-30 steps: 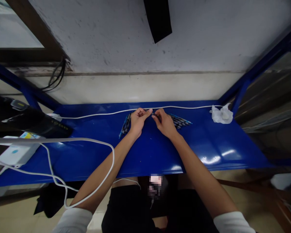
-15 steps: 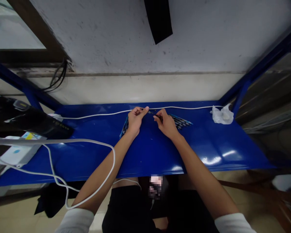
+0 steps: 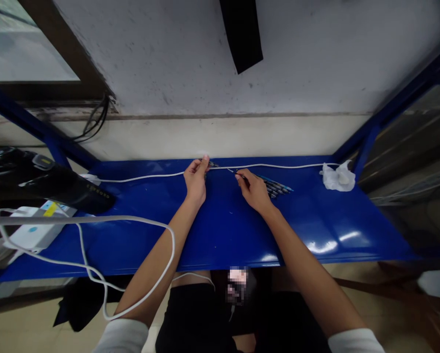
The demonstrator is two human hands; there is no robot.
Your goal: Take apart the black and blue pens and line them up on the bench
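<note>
My left hand (image 3: 196, 180) is closed, thumb pressed to fingers, around a pen (image 3: 213, 164) whose slim end points right. Opposite it, my right hand (image 3: 255, 189) pinches a small dark pen part (image 3: 237, 172); its exact kind is too small to make out. A thin pale sliver (image 3: 230, 170) shows in the gap between the two hands. Beside and partly behind my right hand lies a bunch of pens (image 3: 279, 187), dark with blue and clear parts.
On the blue table (image 3: 231, 230) a white cable (image 3: 150, 175) runs along the back. At left are a black bottle (image 3: 73, 184) and a white power strip (image 3: 39, 228); a looped cable (image 3: 170, 245) crosses above my left forearm. A crumpled white plastic bag (image 3: 337, 176) sits at right.
My left hand has moved left and slightly up with the pen, widening the gap between my hands. The blue pens seen beside my left hand are now hidden. My right hand stays nearly in place.
</note>
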